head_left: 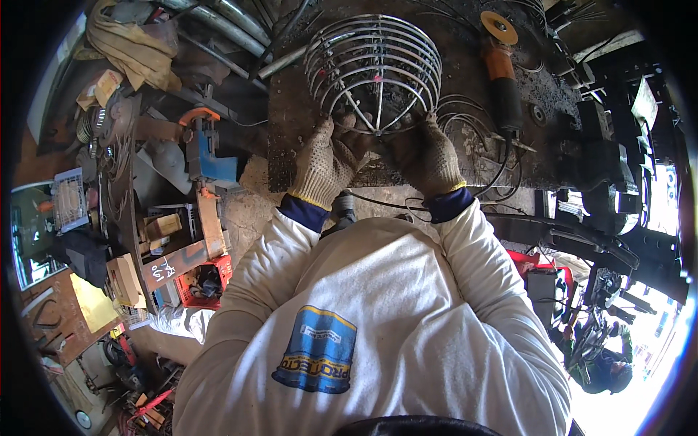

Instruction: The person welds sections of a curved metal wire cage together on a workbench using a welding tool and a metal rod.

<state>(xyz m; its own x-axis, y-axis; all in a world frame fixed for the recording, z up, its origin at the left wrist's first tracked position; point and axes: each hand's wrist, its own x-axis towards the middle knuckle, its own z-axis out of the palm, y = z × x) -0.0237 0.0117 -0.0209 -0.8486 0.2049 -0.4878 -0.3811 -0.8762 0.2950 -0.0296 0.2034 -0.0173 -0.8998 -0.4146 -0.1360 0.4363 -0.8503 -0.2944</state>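
A round cage of bent metal wire [378,78], made of several rings joined by ribs, rests on the dark workbench [291,156] in front of me. Two small reddish spots mark its wires. My left hand [327,156], in a dotted knit glove, grips the cage's near rim on the left. On the right side of that same rim, my gloved right hand [430,152] has its fingers curled around the wire. Parts of both hands' fingers are in shadow beneath the rim.
An orange and black angle grinder [502,80] lies right of the cage, its cord running off the bench's near edge. Coiled wire [465,120] sits beside it. Metal pipes [236,22] lie at the far left. A blue bench vise [207,156] and a red crate [196,287] stand left.
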